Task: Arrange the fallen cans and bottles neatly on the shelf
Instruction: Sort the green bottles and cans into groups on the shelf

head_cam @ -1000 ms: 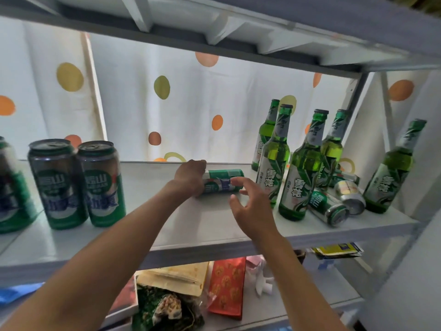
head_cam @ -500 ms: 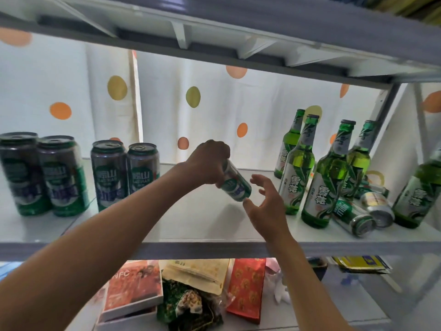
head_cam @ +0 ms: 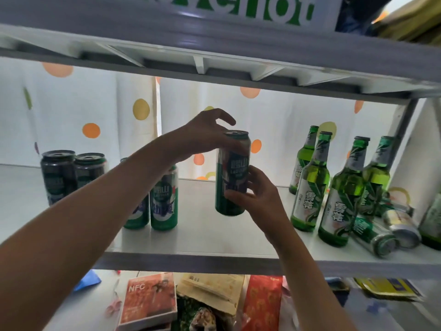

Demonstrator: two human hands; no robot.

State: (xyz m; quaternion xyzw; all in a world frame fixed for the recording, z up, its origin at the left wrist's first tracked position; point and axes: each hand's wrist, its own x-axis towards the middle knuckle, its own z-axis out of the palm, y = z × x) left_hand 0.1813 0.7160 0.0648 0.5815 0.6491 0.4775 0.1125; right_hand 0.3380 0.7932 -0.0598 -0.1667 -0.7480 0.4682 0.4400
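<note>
Held can [head_cam: 232, 174], frame centre: "LAOSHAN" in small Latin capitals under two larger Chinese characters. Standing can [head_cam: 164, 199], left of centre: same label, partly hidden by a forearm. Bottles [head_cam: 307, 187], right: "雪花" on labels. Orange box [head_cam: 148, 298], bottom: "NFC". Sign [head_cam: 250, 8], top edge: large green letters (cropped, unreadable).

Glossy metal can [head_cam: 232, 173], shiny green glass bottles [head_cam: 343, 194], smooth white shelf [head_cam: 205, 237].
</note>
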